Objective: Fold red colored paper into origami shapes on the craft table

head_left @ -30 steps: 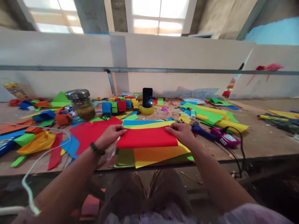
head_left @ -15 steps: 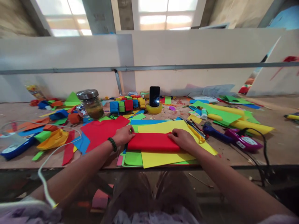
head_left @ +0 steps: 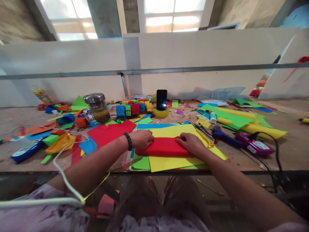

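A folded red sheet (head_left: 162, 147) lies on a stack of yellow (head_left: 169, 162) and green sheets at the table's front edge. My left hand (head_left: 143, 138) rests on the red sheet's left end with fingers curled and pressed on it. My right hand (head_left: 190, 143) lies on its right end, fingers pressed down flat on the fold. A green bead bracelet (head_left: 128, 141) is on my left wrist.
A lidded glass jar (head_left: 98, 107), coloured foam cubes (head_left: 130, 108) and a phone on a yellow tape roll (head_left: 161, 103) stand behind. Glue guns (head_left: 243, 142) with cords and scissors (head_left: 204, 132) lie right. Paper scraps cover the left; a white cord (head_left: 60, 167) hangs near my left arm.
The red sheet has been folded narrower. Both hands moved inward along it and now press it down. The view shifted slightly left.
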The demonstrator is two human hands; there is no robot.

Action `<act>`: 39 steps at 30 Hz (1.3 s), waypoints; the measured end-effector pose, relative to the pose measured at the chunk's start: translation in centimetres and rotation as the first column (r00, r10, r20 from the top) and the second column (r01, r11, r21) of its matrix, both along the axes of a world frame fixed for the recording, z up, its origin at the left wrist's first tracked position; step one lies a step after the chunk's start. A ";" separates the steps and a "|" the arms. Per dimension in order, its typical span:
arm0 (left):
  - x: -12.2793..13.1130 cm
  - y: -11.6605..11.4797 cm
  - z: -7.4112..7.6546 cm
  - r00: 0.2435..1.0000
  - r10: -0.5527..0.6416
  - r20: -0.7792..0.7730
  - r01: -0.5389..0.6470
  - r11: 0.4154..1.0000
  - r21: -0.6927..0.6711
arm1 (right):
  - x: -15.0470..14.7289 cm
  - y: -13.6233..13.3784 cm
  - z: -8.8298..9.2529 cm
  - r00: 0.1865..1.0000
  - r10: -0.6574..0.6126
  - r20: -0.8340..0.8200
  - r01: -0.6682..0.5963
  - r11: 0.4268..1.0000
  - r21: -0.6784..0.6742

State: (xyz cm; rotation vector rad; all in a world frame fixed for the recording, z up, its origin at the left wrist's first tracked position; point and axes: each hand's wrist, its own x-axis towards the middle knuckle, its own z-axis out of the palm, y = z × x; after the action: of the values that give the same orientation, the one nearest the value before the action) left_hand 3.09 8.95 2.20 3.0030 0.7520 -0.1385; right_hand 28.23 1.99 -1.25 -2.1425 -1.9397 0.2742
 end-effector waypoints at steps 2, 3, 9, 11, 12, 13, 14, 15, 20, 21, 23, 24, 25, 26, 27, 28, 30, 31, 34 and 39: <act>0.7 -0.6 0.3 0.999 0.045 -0.026 -0.044 0.998 0.035 | 0.3 0.2 0.2 1.000 0.019 -0.002 -0.019 1.000 -0.011; 1.0 -0.8 0.4 0.997 0.063 -0.038 -0.061 0.997 0.047 | 0.4 0.2 0.5 1.000 0.029 -0.002 -0.029 0.999 -0.016; 1.2 -0.4 0.7 0.989 0.077 -0.125 -0.072 0.996 0.045 | -1.2 0.6 3.5 0.948 0.272 0.164 -0.282 0.958 0.046; 1.2 -0.2 1.0 0.987 0.076 -0.141 -0.071 0.997 0.041 | -3.1 0.8 4.2 0.839 0.458 0.294 -0.473 0.881 -0.022; 1.2 -0.2 1.1 0.986 0.078 -0.146 -0.073 0.996 0.040 | -4.2 0.9 4.4 0.788 0.516 0.337 -0.524 0.849 -0.074; 1.2 -0.3 1.2 0.985 0.081 -0.149 -0.076 0.996 0.041 | -5.3 0.9 4.5 0.763 0.541 0.355 -0.542 0.834 -0.105; 1.2 -0.3 1.2 0.985 0.084 -0.150 -0.078 0.996 0.042 | -6.3 0.9 4.5 0.748 0.552 0.369 -0.548 0.827 -0.125; 1.2 -0.4 1.3 0.985 0.086 -0.150 -0.080 0.996 0.042 | -7.2 0.9 4.4 0.744 0.548 0.381 -0.543 0.829 -0.133; 1.2 -0.5 1.0 0.987 0.096 -0.126 -0.091 0.995 0.042 | -9.5 -0.3 4.1 0.731 0.526 0.435 -0.520 0.842 -0.144; 1.2 -0.5 1.0 0.988 0.098 -0.120 -0.094 0.995 0.040 | -9.8 -0.8 4.1 0.726 0.525 0.443 -0.518 0.842 -0.148; 1.2 -0.5 0.9 0.989 0.103 -0.110 -0.100 0.994 0.034 | -10.2 -1.8 4.0 0.719 0.524 0.457 -0.514 0.843 -0.158; 1.2 -0.5 0.9 0.988 0.108 -0.107 -0.105 0.994 0.032 | -10.4 -2.3 3.9 0.716 0.523 0.463 -0.512 0.844 -0.163; 1.2 -0.5 0.8 0.988 0.114 -0.106 -0.111 0.993 0.030 | -10.6 -2.8 3.7 0.713 0.521 0.468 -0.507 0.845 -0.168; 1.3 -0.5 0.8 0.987 0.119 -0.105 -0.117 0.993 0.029 | -10.8 -3.2 3.4 0.710 0.521 0.473 -0.507 0.845 -0.169; 1.3 -0.5 0.8 0.987 0.123 -0.105 -0.120 0.992 0.028 | -10.9 -3.6 3.2 0.708 0.521 0.478 -0.510 0.844 -0.164; 1.3 -0.5 0.9 0.986 0.126 -0.105 -0.123 0.992 0.029 | -11.0 -4.0 2.9 0.705 0.521 0.481 -0.518 0.842 -0.152; 1.3 -0.7 0.9 0.986 0.128 -0.106 -0.126 0.992 0.032 | -11.0 -4.5 2.3 0.702 0.519 0.487 -0.538 0.835 -0.114; 1.4 -0.8 1.0 0.986 0.129 -0.107 -0.126 0.991 0.035 | -10.9 -4.7 2.1 0.704 0.516 0.488 -0.545 0.833 -0.095; 1.6 -1.4 1.1 0.985 0.129 -0.113 -0.125 0.991 0.043 | -10.5 -5.1 1.8 0.716 0.511 0.475 -0.557 0.829 -0.052; 2.5 -2.8 0.5 0.983 0.167 -0.073 -0.162 0.984 0.068 | -9.4 -5.3 1.5 0.668 0.566 0.483 -0.631 0.775 -0.036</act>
State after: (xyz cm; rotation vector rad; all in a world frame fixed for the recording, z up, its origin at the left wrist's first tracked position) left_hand 5.62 6.13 2.69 2.9905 1.0263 -0.2319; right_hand 18.86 -3.27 0.23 -1.4892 -2.8246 -0.3096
